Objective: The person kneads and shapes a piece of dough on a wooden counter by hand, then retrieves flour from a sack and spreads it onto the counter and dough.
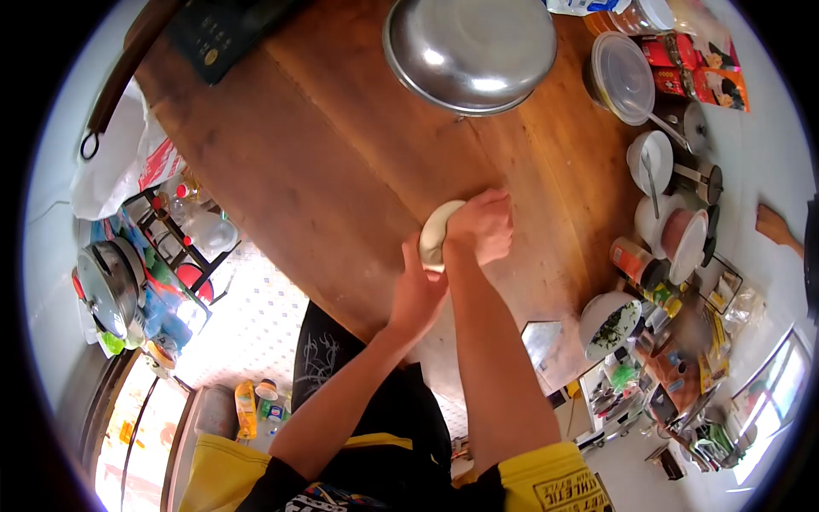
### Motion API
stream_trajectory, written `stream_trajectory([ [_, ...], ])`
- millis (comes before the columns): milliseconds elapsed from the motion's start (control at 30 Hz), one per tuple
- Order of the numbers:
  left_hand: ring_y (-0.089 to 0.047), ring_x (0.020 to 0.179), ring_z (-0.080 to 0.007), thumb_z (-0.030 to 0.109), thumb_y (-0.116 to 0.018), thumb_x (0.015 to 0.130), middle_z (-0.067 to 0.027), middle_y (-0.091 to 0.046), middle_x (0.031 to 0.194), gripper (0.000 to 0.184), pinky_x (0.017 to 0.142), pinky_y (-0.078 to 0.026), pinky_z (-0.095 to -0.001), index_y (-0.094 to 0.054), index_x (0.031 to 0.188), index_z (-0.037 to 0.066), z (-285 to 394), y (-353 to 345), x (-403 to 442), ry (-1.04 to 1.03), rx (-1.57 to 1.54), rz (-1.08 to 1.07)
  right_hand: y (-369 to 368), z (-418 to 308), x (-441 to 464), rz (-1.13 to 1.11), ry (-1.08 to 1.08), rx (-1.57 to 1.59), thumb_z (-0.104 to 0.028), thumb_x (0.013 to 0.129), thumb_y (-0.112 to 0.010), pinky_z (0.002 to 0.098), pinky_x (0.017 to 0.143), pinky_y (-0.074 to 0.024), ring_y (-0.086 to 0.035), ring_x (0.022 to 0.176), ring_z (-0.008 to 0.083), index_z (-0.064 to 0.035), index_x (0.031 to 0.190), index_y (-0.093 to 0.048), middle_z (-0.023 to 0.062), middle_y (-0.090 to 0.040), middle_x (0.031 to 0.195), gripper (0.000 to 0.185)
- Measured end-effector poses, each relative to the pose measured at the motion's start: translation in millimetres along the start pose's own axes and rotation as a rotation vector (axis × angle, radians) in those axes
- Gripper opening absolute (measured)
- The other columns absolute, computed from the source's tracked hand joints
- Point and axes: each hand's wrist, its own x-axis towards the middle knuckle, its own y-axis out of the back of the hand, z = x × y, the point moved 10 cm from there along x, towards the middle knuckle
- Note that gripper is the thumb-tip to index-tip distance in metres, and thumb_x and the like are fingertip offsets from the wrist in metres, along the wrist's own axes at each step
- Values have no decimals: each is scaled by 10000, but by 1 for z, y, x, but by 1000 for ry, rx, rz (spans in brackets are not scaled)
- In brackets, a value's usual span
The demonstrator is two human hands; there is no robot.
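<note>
On the wooden table lies a lump of pale dough, smooth and curved, between my two hands. My left hand is at its lower left side, with the fingers wrapped against the dough. My right hand presses on its right side, fingers curled in and knuckles up. The part of the dough under my right hand is hidden.
An upturned metal bowl stands at the table's far edge. Lidded containers, a white bowl with a spoon, jars and a bowl of chopped greens line the right side. A metal blade lies near the right front edge.
</note>
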Motion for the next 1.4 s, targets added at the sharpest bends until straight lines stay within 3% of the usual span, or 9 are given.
stream_trajectory([
  [200, -693, 740, -317, 138, -649, 855, -137, -692, 784, 401, 643, -535, -410, -477, 1207, 49, 26, 14, -5, -16, 235, 2, 1, 14, 5, -143, 109, 66, -366, 997, -356, 493, 704, -532, -667, 797, 385, -89, 900, -664, 116, -703, 889, 426],
  [267, -684, 724, -324, 128, -643, 854, -137, -686, 792, 420, 633, -532, -424, -479, 1234, 55, 31, 10, -7, -163, 384, -54, -9, 41, 2, -400, -32, 25, -402, 996, -355, 503, 791, -523, -660, 906, 374, -80, 983, -667, 134, -701, 963, 449],
  [533, -648, 674, -345, 167, -619, 873, -150, -649, 876, 637, 631, -548, -428, -359, 1440, 34, 39, -14, -16, -366, 886, -116, 6, -4, -17, -379, 224, 2, -419, 989, -373, 496, 808, -496, -617, 965, 333, -96, 940, -632, 113, -665, 1038, 416],
  [633, -658, 689, -337, 208, -629, 888, -141, -660, 850, 677, 653, -545, -429, -319, 1460, 24, 40, 5, -15, -422, 699, -113, 5, 6, -14, -297, 362, 94, -365, 978, -417, 493, 703, -506, -627, 875, 323, -110, 887, -598, 97, -653, 962, 326],
  [700, -681, 733, -315, 220, -646, 893, -147, -684, 853, 716, 672, -545, -416, -273, 1472, 22, 8, 10, -11, -61, 583, -266, 4, 2, -11, -249, 432, 164, -333, 971, -442, 495, 648, -506, -631, 832, 316, -115, 864, -581, 89, -644, 923, 280],
  [767, -690, 747, -306, 227, -653, 894, -155, -694, 858, 708, 677, -542, -409, -272, 1457, 32, 1, 3, -15, -38, 402, -269, 7, 1, -9, -86, 374, 116, -276, 952, -482, 492, 569, -495, -630, 740, 312, -125, 845, -571, 73, -639, 863, 205],
  [967, -708, 765, -270, 248, -676, 891, -159, -709, 873, 602, 665, -544, -373, -332, 1351, 66, -18, -5, 9, 58, 54, -71, -1, -2, 3, -30, -11, 24, -315, 974, -401, 525, 642, -495, -657, 758, 378, -100, 890, -572, 139, -687, 840, 287],
  [1167, -672, 728, -134, 187, -655, 916, -79, -680, 781, 421, 603, -514, -257, -414, 1234, 52, -11, -9, 7, 69, -362, -86, -2, 2, 6, -101, 31, 95, -309, 959, -447, 516, 657, -526, -675, 791, 361, -88, 912, -580, 139, -684, 800, 263],
  [1400, -671, 785, -360, 132, -634, 873, -183, -667, 786, 282, 667, -535, -419, -480, 1086, 29, 50, -4, -12, -312, 546, -142, -11, 44, 7, -358, -123, 66, -395, 975, -385, 476, 865, -505, -609, 1075, 356, -21, 1152, -581, 176, -650, 1127, 457],
])
